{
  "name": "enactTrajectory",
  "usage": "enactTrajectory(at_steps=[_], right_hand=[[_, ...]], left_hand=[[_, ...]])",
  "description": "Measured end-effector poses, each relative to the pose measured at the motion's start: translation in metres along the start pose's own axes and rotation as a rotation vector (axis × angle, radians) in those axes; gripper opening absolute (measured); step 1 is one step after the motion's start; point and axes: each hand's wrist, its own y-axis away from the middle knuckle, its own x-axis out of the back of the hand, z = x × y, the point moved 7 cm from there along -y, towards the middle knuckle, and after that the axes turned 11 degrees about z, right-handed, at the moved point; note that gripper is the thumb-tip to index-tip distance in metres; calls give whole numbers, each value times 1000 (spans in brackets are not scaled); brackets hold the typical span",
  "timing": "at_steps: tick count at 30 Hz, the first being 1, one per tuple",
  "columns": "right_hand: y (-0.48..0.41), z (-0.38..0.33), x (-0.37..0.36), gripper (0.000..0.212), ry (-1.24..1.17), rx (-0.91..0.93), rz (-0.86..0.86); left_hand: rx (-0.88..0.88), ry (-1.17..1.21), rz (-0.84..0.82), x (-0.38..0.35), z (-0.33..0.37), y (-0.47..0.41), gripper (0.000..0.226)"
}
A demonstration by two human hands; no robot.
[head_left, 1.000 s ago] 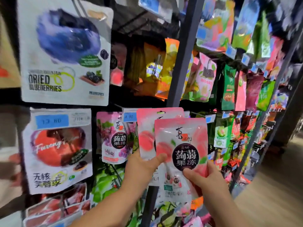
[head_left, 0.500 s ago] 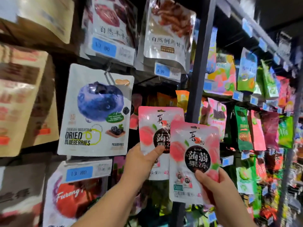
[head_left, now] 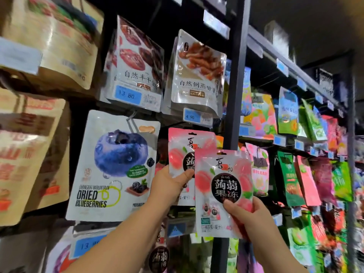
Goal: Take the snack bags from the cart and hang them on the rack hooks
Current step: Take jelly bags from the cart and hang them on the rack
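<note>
Head view, the only one. Your left hand (head_left: 169,184) pinches the rear pink bag (head_left: 183,154) at its lower left edge, thumb across the front, fingers behind. Your right hand (head_left: 254,215) grips the front pink bag (head_left: 222,194) at its bottom right corner, thumb on the face. The front bag overlaps the right half of the rear one. Both are upright with hang holes at the top, and neither is on a hook yet.

Change: a second ago both bags sat a row lower, beside a purple bag under the blueberry bag (head_left: 116,164). Now you've lifted them a full row. The rear bag is just right of the blueberry bag, its top edge just below the blue 4.90 price tag (head_left: 197,117), left of the dark post (head_left: 234,75). Both grips are the same as before the lift.

Meaning: you're probably lining the rear bag up with the hook behind that tag. The hook is hidden behind the bags, so I cannot tell how close the hole is. The hanging step is in hand but not done, and the front bag waits its turn. The cart is out of view.
</note>
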Motion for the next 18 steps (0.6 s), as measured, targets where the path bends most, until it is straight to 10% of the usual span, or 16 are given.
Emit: enactTrajectory(at_steps=[18], right_hand=[[-19,-4,-12,43,11,-17,3]], left_hand=[[-3,-49,61,-3,1,-28,17]])
